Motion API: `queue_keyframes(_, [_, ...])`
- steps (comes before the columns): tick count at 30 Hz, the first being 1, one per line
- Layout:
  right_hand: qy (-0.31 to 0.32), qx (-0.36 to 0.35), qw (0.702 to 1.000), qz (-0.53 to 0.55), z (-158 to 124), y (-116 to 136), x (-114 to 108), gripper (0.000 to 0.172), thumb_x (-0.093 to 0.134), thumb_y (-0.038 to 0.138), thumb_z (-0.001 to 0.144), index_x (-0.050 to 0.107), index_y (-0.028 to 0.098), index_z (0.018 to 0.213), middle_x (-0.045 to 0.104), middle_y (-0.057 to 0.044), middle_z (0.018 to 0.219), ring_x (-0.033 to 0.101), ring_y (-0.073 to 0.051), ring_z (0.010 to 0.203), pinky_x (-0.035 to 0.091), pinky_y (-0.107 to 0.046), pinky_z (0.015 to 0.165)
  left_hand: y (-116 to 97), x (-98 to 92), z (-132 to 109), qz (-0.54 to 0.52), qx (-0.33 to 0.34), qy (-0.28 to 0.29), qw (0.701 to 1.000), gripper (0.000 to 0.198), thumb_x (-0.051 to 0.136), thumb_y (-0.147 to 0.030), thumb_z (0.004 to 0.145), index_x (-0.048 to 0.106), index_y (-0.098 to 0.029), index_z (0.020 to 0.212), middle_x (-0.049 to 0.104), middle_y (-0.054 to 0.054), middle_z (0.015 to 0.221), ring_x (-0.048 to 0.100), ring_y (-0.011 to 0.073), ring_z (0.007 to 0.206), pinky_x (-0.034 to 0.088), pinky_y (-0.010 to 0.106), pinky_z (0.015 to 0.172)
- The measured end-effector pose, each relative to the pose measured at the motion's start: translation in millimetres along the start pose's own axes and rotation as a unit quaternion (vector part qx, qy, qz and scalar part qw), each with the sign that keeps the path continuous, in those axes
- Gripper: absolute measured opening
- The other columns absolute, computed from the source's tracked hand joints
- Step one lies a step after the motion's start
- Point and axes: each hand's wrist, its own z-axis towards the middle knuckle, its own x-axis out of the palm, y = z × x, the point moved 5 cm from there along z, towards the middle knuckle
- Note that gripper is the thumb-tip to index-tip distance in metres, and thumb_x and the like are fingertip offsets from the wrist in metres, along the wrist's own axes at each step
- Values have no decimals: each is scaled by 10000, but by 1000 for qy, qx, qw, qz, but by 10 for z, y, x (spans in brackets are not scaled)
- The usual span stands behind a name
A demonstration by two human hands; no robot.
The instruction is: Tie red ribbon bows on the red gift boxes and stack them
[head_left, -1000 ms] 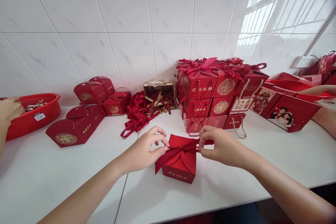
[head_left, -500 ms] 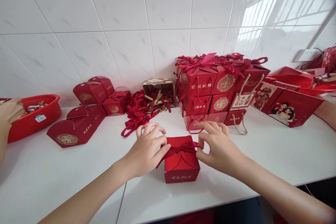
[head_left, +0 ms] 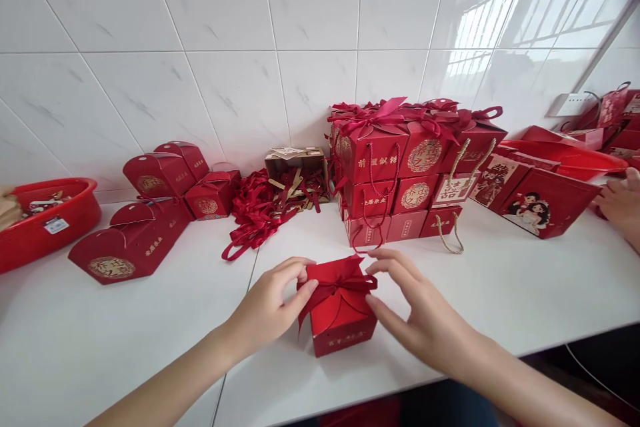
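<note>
A small red gift box (head_left: 345,335) with gold lettering stands on the white table in front of me, turned slightly. A dark red ribbon (head_left: 336,287) is tied in a bow across its folded top, with one tail hanging down the left side. My left hand (head_left: 274,295) pinches the ribbon at the bow's left side between thumb and fingers; its fingertips are partly hidden. At the right side, my right hand (head_left: 417,310) is open, its thumb and fingers apart around the bow's right loop, with the thumb close to the box edge.
Behind are stacked red gift boxes (head_left: 376,167), loose ribbons (head_left: 257,207) and an open carton (head_left: 320,163). More red boxes (head_left: 170,230) and a red basin (head_left: 75,217) stand left. At right are a picture box (head_left: 555,203) and another person's hand (head_left: 623,203).
My right hand has let go of the ribbon loop and its fingers have spread. The box has turned slightly. At left, another person's hand has moved mostly out of view.
</note>
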Motion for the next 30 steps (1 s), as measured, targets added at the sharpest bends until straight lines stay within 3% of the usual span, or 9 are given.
queue_keyframes(2, [15, -46, 998, -29, -130, 98, 64, 481, 557, 306, 875, 428, 228, 1332, 467, -139, 1377, 444, -270, 1274, 479, -404, 988, -46, 108, 19, -39, 0, 2, 999, 276, 387, -371, 947, 446, -212, 729, 621, 43, 912, 582, 186, 851, 467, 308, 783])
queue_keyframes(5, [25, -87, 984, -151, -312, 107, 178, 682, 642, 380, 824, 359, 251, 1430, 405, -134, 1454, 408, -352, 1283, 486, -499, 965, -217, 289, 83, -68, 19, 24, 997, 260, 390, -360, 945, 469, -207, 750, 597, 32, 854, 568, 164, 770, 484, 291, 720])
queue_keyframes(8, [-7, -51, 972, -228, -447, -143, 124, 640, 638, 390, 837, 392, 262, 1414, 405, -120, 1459, 411, -357, 1271, 497, -517, 944, -402, 381, 155, -96, 73, 43, 992, 163, 462, -335, 918, 548, -220, 996, 612, 66, 1096, 584, 198, 993, 502, 318, 846])
queue_keyframes(11, [-24, -25, 966, -258, -562, -535, -120, 592, 606, 381, 862, 401, 245, 1400, 393, -108, 1467, 373, -339, 1303, 478, -500, 979, -357, 327, 198, -93, 110, 12, 990, 435, 499, -309, 902, 398, -283, 1325, 471, 71, 1386, 454, 226, 1267, 445, 360, 1008])
queue_keyframes(17, [-60, 13, 954, -295, -686, -1412, -750, 518, 563, 378, 884, 415, 242, 1362, 453, -128, 1403, 391, -341, 1276, 439, -516, 991, 483, -39, 179, 63, 43, -111, 991, 348, 485, -361, 895, 440, -258, 1224, 476, 89, 1335, 435, 276, 1279, 403, 455, 1048])
queue_keyframes(21, [-55, 12, 955, -290, -559, -1816, -900, 547, 557, 414, 880, 396, 236, 1372, 434, -137, 1411, 390, -346, 1268, 409, -528, 1002, 996, -386, 106, 285, 36, -221, 932, 158, 401, -266, 893, 494, -194, 999, 445, 142, 1324, 326, 338, 1337, 293, 515, 1101])
queue_keyframes(24, [-47, -6, 961, -274, -404, -1967, -917, 569, 560, 440, 871, 384, 254, 1379, 425, -131, 1410, 399, -345, 1260, 401, -527, 1005, 1319, -626, 46, 356, -1, -303, 884, 194, 410, -253, 860, 486, -156, 1010, 381, 206, 1371, 276, 373, 1357, 278, 538, 1092])
queue_keyframes(27, [-47, -22, 963, -266, -343, -1992, -893, 583, 550, 439, 868, 358, 285, 1397, 397, -130, 1419, 385, -363, 1282, 378, -545, 1015, 1636, -847, -17, 329, -129, -339, 872, 346, 450, -312, 868, 455, -132, 1163, 242, 234, 1468, 201, 424, 1376, 300, 605, 1036])
queue_keyframes(30, [-86, -5, 954, -287, -432, -1957, -873, 627, 540, 430, 866, 303, 306, 1433, 228, -165, 1504, 282, -417, 1357, 333, -591, 1019, 1815, -1011, -114, 278, -224, -368, 858, 473, 450, -357, 884, 386, -95, 1272, 207, 268, 1476, 178, 464, 1367, 287, 644, 1005])
